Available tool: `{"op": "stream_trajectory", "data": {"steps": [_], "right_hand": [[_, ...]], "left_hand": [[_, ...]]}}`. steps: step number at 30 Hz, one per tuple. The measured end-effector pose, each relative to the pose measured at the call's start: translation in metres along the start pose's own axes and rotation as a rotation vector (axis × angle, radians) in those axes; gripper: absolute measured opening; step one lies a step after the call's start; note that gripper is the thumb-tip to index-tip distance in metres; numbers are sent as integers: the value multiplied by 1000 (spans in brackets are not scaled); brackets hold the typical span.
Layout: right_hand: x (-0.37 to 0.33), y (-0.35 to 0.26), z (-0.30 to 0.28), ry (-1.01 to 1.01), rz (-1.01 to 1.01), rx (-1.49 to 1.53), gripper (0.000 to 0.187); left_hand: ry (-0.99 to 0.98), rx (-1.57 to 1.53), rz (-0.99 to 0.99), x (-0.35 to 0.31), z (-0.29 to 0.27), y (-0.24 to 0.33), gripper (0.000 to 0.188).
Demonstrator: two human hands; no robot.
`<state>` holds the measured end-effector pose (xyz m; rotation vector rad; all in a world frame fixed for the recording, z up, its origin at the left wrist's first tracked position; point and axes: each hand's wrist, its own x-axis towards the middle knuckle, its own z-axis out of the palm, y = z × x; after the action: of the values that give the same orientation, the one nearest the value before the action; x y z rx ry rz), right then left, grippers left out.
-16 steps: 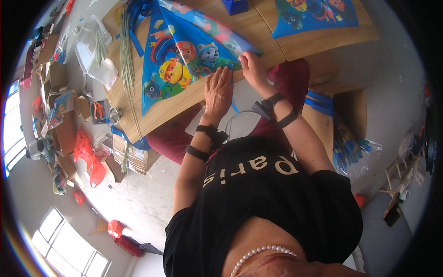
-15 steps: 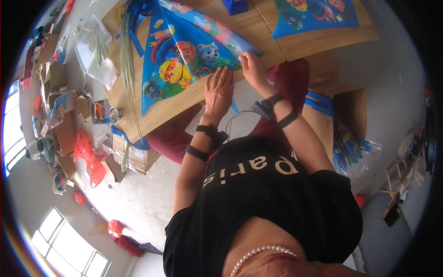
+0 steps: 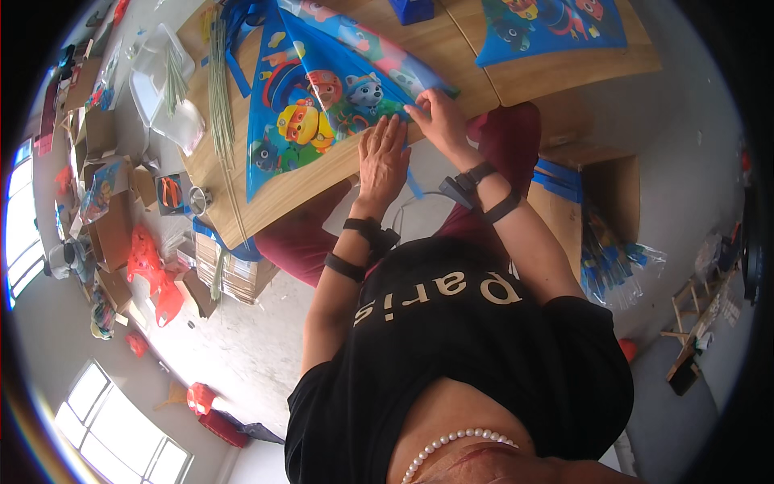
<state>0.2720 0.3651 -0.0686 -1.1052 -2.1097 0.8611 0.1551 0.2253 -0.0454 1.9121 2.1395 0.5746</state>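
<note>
A blue plastic kite [image 3: 278, 153] printed with cartoon dogs lies folded on the wooden table. My left hand [image 3: 382, 161] rests flat at its near edge, fingers stretched out and pointing away from me. Just to the right, my right hand [image 3: 439, 121] has its thumb and forefinger drawn together on the kite's edge, close to the left fingertips. Whatever exactly sits between those two fingers is too small to make out beyond the blue sheet. A thin blue strip [image 3: 414, 184] hangs below the table edge under my hands.
Thin pale rods [image 3: 219, 105] and blue ribbons [image 3: 234, 56] lie at the table's left. Another printed sheet [image 3: 548, 32] and a blue box-like object [image 3: 411, 10] lie farther off. An open cardboard box [image 3: 613, 194] stands right; a clear plastic tub [image 3: 161, 89] stands left.
My right hand has shifted slightly left along the kite's edge, its fingers now nearer my left hand. The left hand stays in place.
</note>
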Motion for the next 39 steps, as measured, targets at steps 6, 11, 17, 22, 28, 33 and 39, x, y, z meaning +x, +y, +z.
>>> {"op": "stream_trajectory", "data": {"steps": [6,11,17,22,28,33,39], "right_hand": [[1,0,4,3,-34,-65,34],[0,1,7,12,-28,-91,35],[1,1,8,11,-31,-107,33],[0,0,9,22,-37,-107,30],[0,-2,9,-7,-2,-103,28],[7,6,3,-43,-29,-74,24],[11,7,-5,-158,2,-18,22]], "left_hand": [[-2,15,14,1,0,0,61],[33,3,-8,0,-2,1,63],[39,20,-15,-1,-3,5,65],[36,4,-30,-2,1,9,68],[42,-2,-23,-5,-1,7,69],[49,-35,-17,-4,-1,7,72],[59,-35,-10,-7,-2,4,75]]}}
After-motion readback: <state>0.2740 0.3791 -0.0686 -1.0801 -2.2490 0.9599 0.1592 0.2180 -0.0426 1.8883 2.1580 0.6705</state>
